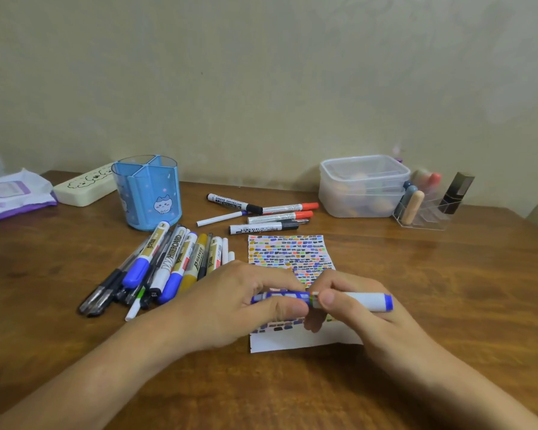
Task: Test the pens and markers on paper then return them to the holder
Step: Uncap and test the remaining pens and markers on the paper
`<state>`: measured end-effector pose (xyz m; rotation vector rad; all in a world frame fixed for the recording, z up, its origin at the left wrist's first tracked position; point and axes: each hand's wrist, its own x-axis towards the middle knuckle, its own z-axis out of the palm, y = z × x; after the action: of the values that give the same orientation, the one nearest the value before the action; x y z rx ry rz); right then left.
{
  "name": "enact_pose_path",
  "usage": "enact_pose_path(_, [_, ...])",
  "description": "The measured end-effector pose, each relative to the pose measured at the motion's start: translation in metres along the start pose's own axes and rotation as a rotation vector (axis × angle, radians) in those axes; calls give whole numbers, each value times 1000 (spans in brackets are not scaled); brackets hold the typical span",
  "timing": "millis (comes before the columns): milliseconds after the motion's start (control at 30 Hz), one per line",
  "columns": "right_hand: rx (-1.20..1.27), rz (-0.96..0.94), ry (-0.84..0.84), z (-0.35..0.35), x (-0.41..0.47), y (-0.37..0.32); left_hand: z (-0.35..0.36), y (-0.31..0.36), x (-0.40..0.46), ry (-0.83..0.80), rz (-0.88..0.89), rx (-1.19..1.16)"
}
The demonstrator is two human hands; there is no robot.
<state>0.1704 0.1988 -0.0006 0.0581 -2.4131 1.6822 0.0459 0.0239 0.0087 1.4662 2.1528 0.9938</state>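
Both hands hold one blue whiteboard marker [320,301] level above the test paper [289,252] — long axis left to right. The left hand [239,302] grips its cap end, the right hand [351,302] pinches the barrel. The blue holder [148,193] stands well apart, far-left — nearer the left hand.

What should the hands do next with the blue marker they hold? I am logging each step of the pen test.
Probably pull the cap off. Both hands grip the blue marker level above the test paper: the left hand pinches its blue end, the right hand holds the white barrel. No tip shows, so it seems capped. The paper has bare white space near its front edge for a stroke.
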Motion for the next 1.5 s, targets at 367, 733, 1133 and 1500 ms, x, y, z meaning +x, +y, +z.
enact_pose_path(367, [355, 185, 132, -22, 18, 15, -25, -3, -8, 72, -131, 389])
enact_pose_path(733, [132, 186, 196, -5, 7, 7, -20, -20, -6, -180, -196, 680])
enact_pose_path(1133, [-78, 164, 156, 1, 4, 15, -15, -28, -4, -149, -162, 691])
enact_pose_path(1500, [-198, 125, 125, -4, 1, 16, -16, -30, -3, -148, -143, 669])
